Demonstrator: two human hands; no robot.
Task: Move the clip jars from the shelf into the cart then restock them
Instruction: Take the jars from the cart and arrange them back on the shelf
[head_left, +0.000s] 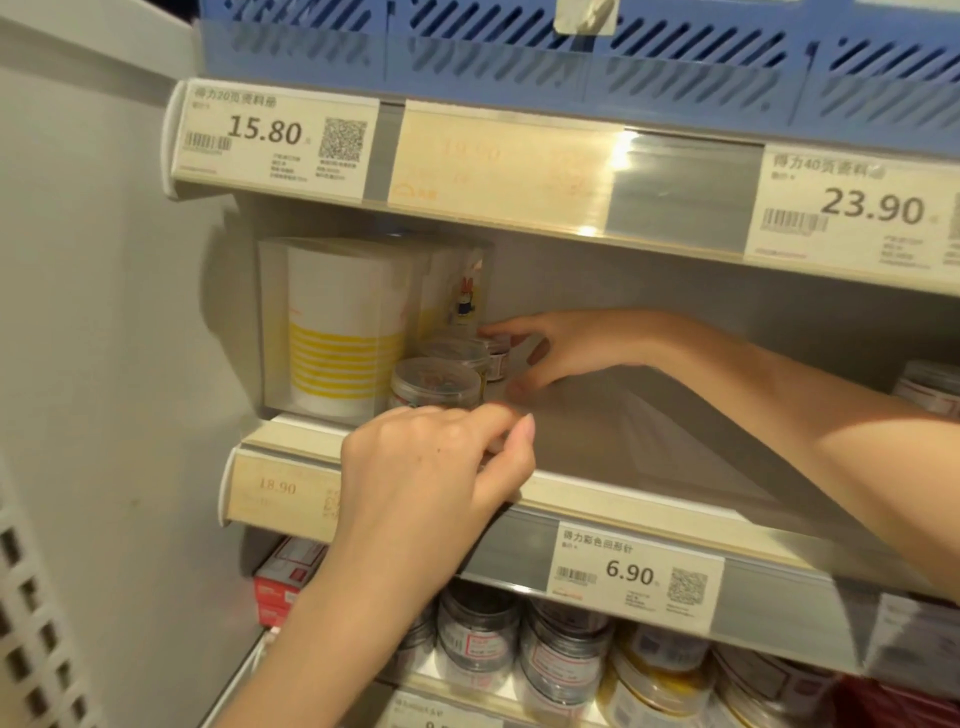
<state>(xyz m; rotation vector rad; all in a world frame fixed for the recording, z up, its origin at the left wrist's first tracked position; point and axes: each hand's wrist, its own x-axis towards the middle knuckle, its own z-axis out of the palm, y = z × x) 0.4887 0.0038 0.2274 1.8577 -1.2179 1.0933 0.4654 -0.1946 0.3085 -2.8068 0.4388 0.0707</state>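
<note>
clear plastic clip jars (435, 383), lidded and upright, lined front to back on the middle shelf (597, 441) just right of the yellow-striped box (337, 332), the row's long axis running toward the shelf's back wall. right hand (545, 349) reached in from the right of that box, fingers loosely spread around the rearmost jar (497, 349), firm grip not confirmed. left hand (431, 467) curled at the shelf lip just in front of the nearest jar, contents indeterminable; right hand judged better placed for the rear jar, left for the front.
</note>
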